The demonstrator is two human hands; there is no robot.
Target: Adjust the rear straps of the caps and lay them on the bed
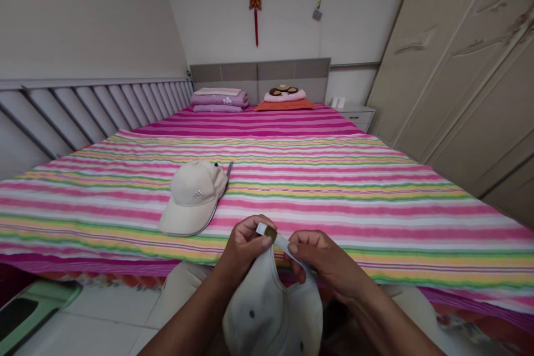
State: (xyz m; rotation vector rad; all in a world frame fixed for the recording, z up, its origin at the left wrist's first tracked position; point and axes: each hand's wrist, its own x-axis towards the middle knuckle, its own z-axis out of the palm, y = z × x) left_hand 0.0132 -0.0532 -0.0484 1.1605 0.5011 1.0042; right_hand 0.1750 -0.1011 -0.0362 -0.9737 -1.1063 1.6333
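Note:
I hold a white cap (271,311) low in front of me, its back opening facing up. My left hand (246,247) pinches the cap's adjuster strap (277,240) at its brass buckle. My right hand (323,261) pinches the same strap a little further along, fingers closed. A second beige cap (194,196) lies on the striped bedspread (334,189) just beyond and left of my hands, brim toward me, its own strap sticking out at the back.
Folded purple bedding (219,100) and a pink pillow on an orange cushion (286,99) sit at the headboard. A wardrobe (467,78) lines the right side, a slatted wall panel the left. A green object (29,311) lies on the floor at lower left.

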